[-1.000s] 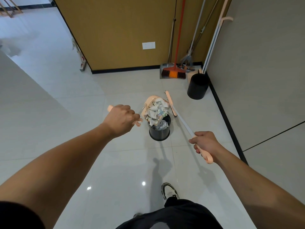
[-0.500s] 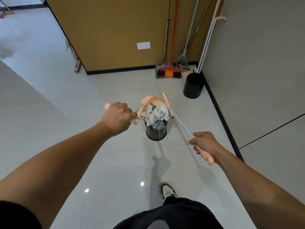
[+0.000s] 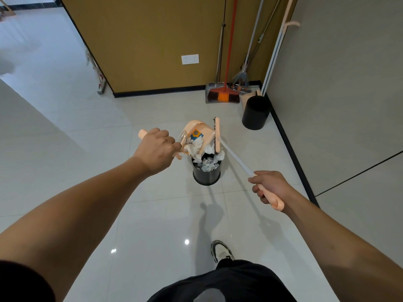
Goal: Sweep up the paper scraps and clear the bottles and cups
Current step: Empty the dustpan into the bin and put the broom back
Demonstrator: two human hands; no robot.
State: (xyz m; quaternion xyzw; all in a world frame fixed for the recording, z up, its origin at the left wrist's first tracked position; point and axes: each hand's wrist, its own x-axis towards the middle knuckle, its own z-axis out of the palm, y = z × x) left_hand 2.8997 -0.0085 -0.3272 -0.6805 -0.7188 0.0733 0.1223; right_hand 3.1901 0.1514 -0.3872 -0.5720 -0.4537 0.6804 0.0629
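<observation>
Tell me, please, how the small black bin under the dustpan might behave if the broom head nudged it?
The small black cylindrical bin probably tips or slides easily: it is narrow, stands free on glossy white floor tiles, and looks like light plastic. The crumpled white paper scraps heaped at its rim likely add little weight and could spill.

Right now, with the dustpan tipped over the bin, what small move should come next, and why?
Probably push the broom head down along the dustpan, because paper scraps cling to its lip above the black bin. The left hand holds the dustpan tilted; the right hand grips the broom handle.
</observation>
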